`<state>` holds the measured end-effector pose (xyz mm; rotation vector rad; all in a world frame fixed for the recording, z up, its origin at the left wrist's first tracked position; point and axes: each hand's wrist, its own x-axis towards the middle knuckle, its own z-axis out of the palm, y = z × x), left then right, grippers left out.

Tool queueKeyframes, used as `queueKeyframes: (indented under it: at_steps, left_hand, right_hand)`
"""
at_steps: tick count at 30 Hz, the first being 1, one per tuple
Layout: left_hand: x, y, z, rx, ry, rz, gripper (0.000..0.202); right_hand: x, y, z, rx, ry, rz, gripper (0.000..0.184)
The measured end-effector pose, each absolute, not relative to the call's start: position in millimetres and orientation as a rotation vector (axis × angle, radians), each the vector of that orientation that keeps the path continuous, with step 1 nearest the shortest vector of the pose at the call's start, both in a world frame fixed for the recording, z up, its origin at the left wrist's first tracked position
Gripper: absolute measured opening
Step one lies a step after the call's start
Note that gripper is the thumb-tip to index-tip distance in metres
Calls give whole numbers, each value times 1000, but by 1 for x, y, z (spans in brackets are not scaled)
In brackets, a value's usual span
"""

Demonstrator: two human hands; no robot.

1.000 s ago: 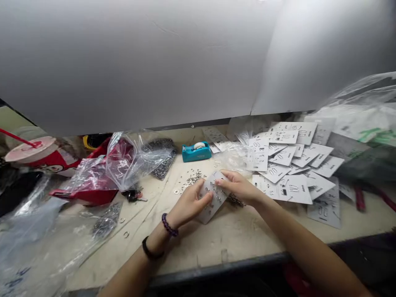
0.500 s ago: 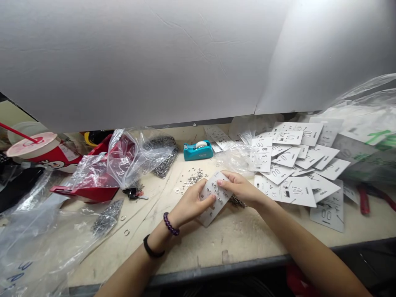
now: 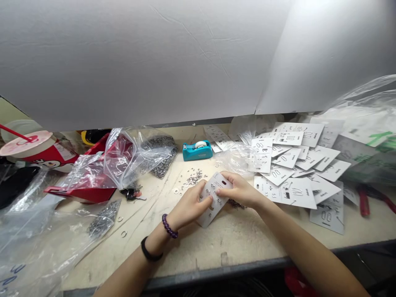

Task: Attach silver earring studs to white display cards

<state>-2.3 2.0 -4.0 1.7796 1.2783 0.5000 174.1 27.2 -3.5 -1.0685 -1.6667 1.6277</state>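
Note:
A white card (image 3: 208, 209) studded with small metal pieces lies tilted at the middle of the table (image 3: 235, 239). My left hand (image 3: 188, 207) grips its left edge, thumb on top. From the right, my right hand (image 3: 239, 190) pinches the card's upper part with the fingertips pressed on its face. Loose small metal rings (image 3: 192, 178) lie scattered just behind my left hand. A dark heap of metal bits (image 3: 235, 203) shows under my right hand.
A teal tape dispenser (image 3: 197, 150) stands at the back. Several white cards (image 3: 293, 165) pile up on the right. Clear plastic bags (image 3: 130, 159) cover a red tray (image 3: 83, 193) on the left, near a red cup with lid (image 3: 34, 150). White sheets hang above.
Both hands keep hold of the card. My right fingertips have slid a little down and left across its face, and the card sits slightly lower.

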Motion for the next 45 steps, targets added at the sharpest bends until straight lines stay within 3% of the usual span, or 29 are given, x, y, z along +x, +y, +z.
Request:
queueKeyframes:
  at_steps: [6, 14, 20, 28, 36, 45]
  left_hand:
    - [-3, 1, -1, 1790, 1285, 483, 16]
    - [-1, 1, -2, 1704, 1251, 510, 15]
    - [0, 1, -3, 1313, 1112, 721, 30]
    - [0, 5, -5, 972, 1060, 1019, 35]
    - [-1, 5, -3, 1032, 1137, 1026, 37]
    - [-4, 6, 1, 1012, 1215, 983, 26]
  right_hand:
    - [171, 27, -11, -1074, -1580, 1697, 13]
    - [169, 25, -10, -1137, -1652, 1498, 11]
    - [172, 30, -6, -1031, -1291, 1583, 29]
    - [167, 26, -8, -1013, -1277, 1660, 22]
    - [164, 20, -3, -1031, -1383, 1696, 10]
    - [165, 13, -3, -1064, -1558, 1584, 11]
